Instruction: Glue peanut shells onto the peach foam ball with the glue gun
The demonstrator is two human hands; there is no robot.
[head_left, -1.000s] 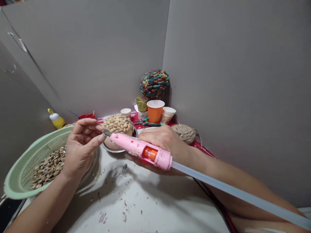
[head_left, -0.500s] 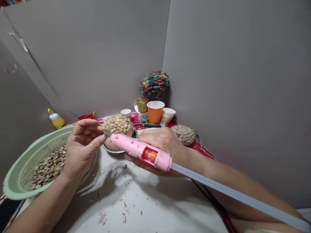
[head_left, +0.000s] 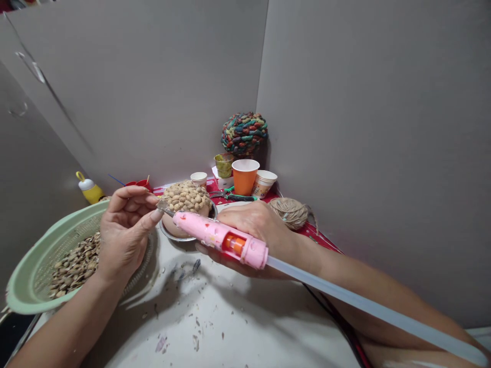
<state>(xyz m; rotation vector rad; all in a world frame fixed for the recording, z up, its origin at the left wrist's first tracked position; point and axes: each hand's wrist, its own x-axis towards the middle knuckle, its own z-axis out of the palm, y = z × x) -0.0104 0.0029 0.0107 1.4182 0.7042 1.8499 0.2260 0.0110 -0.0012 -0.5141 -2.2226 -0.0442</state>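
My right hand [head_left: 249, 225] is wrapped round a pink hot glue gun [head_left: 209, 232], which points left, with a long clear glue stick [head_left: 364, 306] out of its back. The nozzle reaches my left hand [head_left: 128, 230], where thumb and fingertips pinch a small shell [head_left: 161, 204]; its outline is partly hidden. Just behind the gun, a ball [head_left: 186, 197] sits in a metal bowl [head_left: 180, 238], its top covered with tan shells and its lower part bare. A green basket [head_left: 23, 291] of loose brown shells [head_left: 79, 260] stands left, partly behind my left hand.
Behind the bowl are an orange cup [head_left: 245, 179], paper cups [head_left: 264, 183], pliers [head_left: 238, 196] and a multicoloured ball [head_left: 244, 134]. A twine ball [head_left: 289, 212] lies right. A yellow bottle [head_left: 90, 190] stands at the back left. Grey panels [head_left: 172, 76] enclose the white table [head_left: 207, 327].
My left hand has shifted slightly left, with the small shell showing more at its fingertips. The glue gun has moved a little left with its nozzle still at the fingertips.
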